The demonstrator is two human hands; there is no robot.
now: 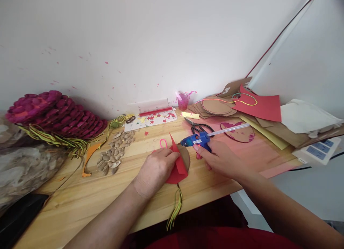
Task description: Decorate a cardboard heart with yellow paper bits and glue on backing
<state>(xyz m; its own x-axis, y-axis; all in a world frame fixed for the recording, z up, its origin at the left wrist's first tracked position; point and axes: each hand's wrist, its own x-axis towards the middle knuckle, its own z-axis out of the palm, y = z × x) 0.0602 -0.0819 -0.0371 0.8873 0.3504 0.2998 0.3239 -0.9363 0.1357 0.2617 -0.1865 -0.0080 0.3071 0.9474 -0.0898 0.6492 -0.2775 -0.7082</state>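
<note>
My right hand is wrapped round a blue glue gun, which points left and has a long clear glue stick out of its back. My left hand holds red paper by a raised, folded flap. Under the paper, a round cardboard disc shows at the right. The gun's nozzle is close to the disc and the flap; whether it touches them I cannot tell. A pink loop sticks out behind my left fingers. A yellow-green tassel hangs from the near side, over the table edge.
Black scissors lie behind the gun. Shells and stacked purple pieces are on the left. Star stickers and a pink cup stand near the wall. Cardboard discs, red paper and a power strip are on the right.
</note>
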